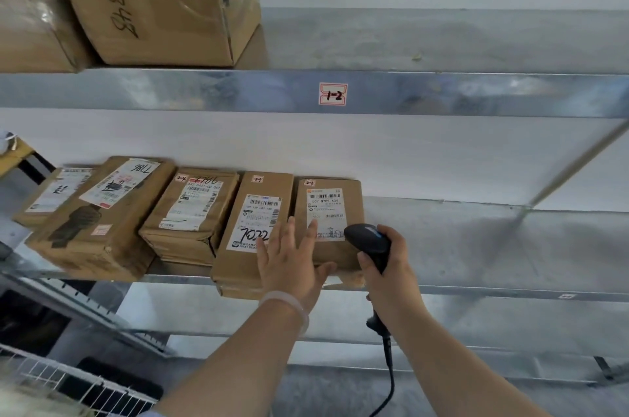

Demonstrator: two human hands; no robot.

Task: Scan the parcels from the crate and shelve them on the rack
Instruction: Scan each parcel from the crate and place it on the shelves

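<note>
Left hand (289,256): fingers wide and straight, laid flat across end parcel (335,198) and its neighbour (255,209), frame centre.
Right hand (388,267): wrapped round black scanner (369,241), head just beside end parcel's label.
Row: five brown parcels flat on middle shelf, centre left.
Rack (476,93): grey metal, tag "1-2" on beam above.
Crate (68,382): white wire, lower left corner.
Carton (153,1): upper left, top shelf.
</note>
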